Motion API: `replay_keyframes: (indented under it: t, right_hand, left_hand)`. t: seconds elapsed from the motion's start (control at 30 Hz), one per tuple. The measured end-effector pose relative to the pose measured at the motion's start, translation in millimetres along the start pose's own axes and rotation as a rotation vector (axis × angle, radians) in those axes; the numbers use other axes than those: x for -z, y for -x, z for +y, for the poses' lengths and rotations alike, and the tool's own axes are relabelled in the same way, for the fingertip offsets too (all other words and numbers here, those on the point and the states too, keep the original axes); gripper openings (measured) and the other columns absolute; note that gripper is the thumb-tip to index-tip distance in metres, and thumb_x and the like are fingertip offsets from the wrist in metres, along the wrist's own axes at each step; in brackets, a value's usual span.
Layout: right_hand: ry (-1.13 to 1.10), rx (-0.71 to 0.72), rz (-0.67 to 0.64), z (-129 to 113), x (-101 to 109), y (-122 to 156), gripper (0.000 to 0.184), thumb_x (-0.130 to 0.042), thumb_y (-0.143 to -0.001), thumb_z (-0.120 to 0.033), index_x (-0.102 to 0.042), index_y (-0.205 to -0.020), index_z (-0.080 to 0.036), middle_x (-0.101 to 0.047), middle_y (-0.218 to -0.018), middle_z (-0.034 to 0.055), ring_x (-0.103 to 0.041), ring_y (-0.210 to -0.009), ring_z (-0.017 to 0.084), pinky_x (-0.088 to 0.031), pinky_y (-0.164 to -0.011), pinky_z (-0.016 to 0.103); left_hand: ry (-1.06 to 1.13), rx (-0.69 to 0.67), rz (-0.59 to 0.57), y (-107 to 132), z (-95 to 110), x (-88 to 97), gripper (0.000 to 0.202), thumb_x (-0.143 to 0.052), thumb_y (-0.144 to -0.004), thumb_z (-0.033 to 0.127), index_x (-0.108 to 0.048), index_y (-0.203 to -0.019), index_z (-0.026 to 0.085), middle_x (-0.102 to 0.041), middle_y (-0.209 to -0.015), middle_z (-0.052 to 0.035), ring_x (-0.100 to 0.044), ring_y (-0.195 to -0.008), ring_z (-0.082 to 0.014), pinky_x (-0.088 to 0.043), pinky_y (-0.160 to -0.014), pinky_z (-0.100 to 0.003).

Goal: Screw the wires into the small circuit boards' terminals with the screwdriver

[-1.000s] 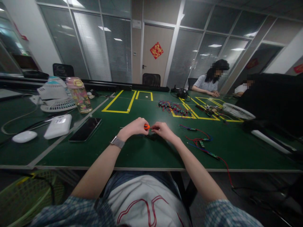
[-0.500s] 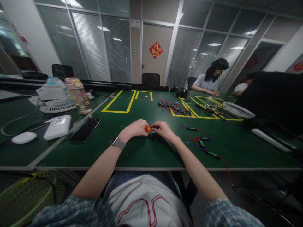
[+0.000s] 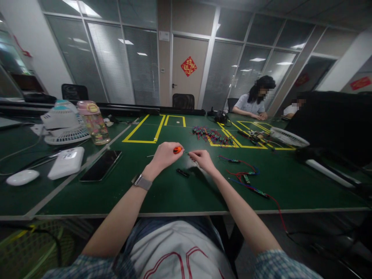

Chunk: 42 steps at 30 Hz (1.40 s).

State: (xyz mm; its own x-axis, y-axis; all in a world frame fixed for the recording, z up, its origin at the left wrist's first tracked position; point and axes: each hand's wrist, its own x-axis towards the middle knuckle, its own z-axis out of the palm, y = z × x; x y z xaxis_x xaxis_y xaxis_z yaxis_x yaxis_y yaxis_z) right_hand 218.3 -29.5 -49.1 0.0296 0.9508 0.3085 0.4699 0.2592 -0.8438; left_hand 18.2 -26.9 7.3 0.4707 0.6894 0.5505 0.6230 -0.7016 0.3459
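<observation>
- At a green table [image 3: 162, 195], a person wearing a wristwatch [image 3: 143, 182] is holding two bare hands close together, apparently just above the surface.
- The left hand [image 3: 165, 155] is gripping an orange-and-black tool [image 3: 177, 150], fingers curled around it, while a thin metal rod [image 3: 150, 155], seemingly its shaft, is poking out to the left.
- The right hand [image 3: 202, 159] is pinching a small green piece [image 3: 186, 152] at its fingertips, just beside the tool's orange end; whether the left fingers are also touching it, the view is too coarse to tell.
- A black piece [image 3: 182, 173] is lying on the table below the hands, touching neither — and, it seems, within easy reach.
- So small a part is probably calling for a light, steady pinch near its edge, with the tool tucked back in the palm and the left thumb and forefinger free to help.
- The rod is pointing away from the right hand, which seems to be suiting close fingertip work; a low wrist would likely be steadying both hands.
- Several wired boards [image 3: 246, 179] are lying to the right, their loose leads best avoided by the arm.
- Farther back, a co-worker [image 3: 251, 104] is sitting beyond a heap of wired boards [image 3: 213, 135].
</observation>
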Motion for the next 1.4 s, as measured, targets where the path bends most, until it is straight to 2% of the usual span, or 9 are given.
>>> replay_keyframes:
  t: [0.1,0.2,0.37,0.6,0.93,1.13,1.4]
  right_hand:
    - [-0.267,-0.095,-0.027,0.8,-3.3,-0.7,0.027,-0.066,-0.079,-0.035,-0.076,-0.074,-0.010,-0.066,-0.061,0.0034,-0.054,-0.055,0.012,-0.041,-0.057,0.024]
    - [-0.470,-0.151,-0.059,-1.1,-5.5,0.7,0.032,-0.076,-0.068,-0.042,-0.075,-0.074,-0.011,-0.067,-0.062,0.0035,-0.054,-0.056,0.011,-0.043,-0.057,0.023]
    - [-0.631,-0.194,-0.100,-6.2,-6.3,3.6,0.040,-0.085,-0.057,-0.046,-0.076,-0.076,-0.012,-0.070,-0.068,0.0050,-0.058,-0.060,0.011,-0.046,-0.061,0.023]
    - [-0.622,-0.166,-0.119,-6.5,-8.4,5.0,0.043,-0.086,-0.057,-0.048,-0.077,-0.079,-0.013,-0.070,-0.069,0.0047,-0.060,-0.062,0.012,-0.047,-0.062,0.024]
    - [-0.616,-0.164,-0.121,-9.9,-7.9,5.9,0.040,-0.087,-0.056,-0.043,-0.078,-0.080,-0.013,-0.071,-0.070,0.0045,-0.060,-0.062,0.011,-0.047,-0.061,0.023]
    - [-0.625,-0.147,-0.116,-11.0,-8.1,7.6,0.041,-0.087,-0.058,-0.038,-0.078,-0.090,-0.013,-0.073,-0.073,0.0047,-0.062,-0.063,0.012,-0.048,-0.061,0.023]
    - [-0.640,-0.115,-0.101,-7.2,-8.5,5.1,0.036,-0.084,-0.062,-0.040,-0.078,-0.084,-0.012,-0.073,-0.072,0.0067,-0.063,-0.063,0.013,-0.050,-0.062,0.024]
  left_hand:
    - [-0.014,0.019,0.010,-0.2,0.5,-2.5,0.017,-0.061,-0.086,0.026,-0.075,-0.088,0.017,-0.076,-0.093,-0.0076,-0.069,-0.084,-0.0201,-0.048,-0.078,-0.027]
    - [0.009,0.109,0.026,-1.5,2.9,-8.0,0.018,-0.062,-0.085,0.029,-0.075,-0.085,0.016,-0.075,-0.091,-0.0076,-0.068,-0.082,-0.0193,-0.048,-0.077,-0.026]
    - [0.104,0.273,0.046,-3.1,5.5,-16.4,0.031,-0.065,-0.082,0.043,-0.076,-0.077,0.014,-0.074,-0.077,-0.0070,-0.064,-0.071,-0.0176,-0.042,-0.067,-0.025]
    - [0.201,0.338,0.047,-3.2,4.5,-20.4,0.034,-0.067,-0.076,0.046,-0.075,-0.074,0.013,-0.071,-0.069,-0.0042,-0.060,-0.067,-0.0156,-0.037,-0.061,-0.024]
    - [0.196,0.360,0.022,-3.1,9.0,-21.0,0.027,-0.064,-0.076,0.036,-0.076,-0.076,0.012,-0.069,-0.068,-0.0040,-0.059,-0.067,-0.0157,-0.035,-0.060,-0.023]
    - [0.220,0.319,0.016,-3.5,7.5,-21.4,0.025,-0.062,-0.076,0.032,-0.075,-0.076,0.011,-0.068,-0.066,-0.0027,-0.056,-0.065,-0.0139,-0.035,-0.060,-0.022]
    - [0.298,0.292,0.012,-5.2,6.2,-18.1,0.023,-0.062,-0.075,0.030,-0.075,-0.077,0.011,-0.067,-0.068,-0.0024,-0.057,-0.066,-0.0136,-0.037,-0.062,-0.022]
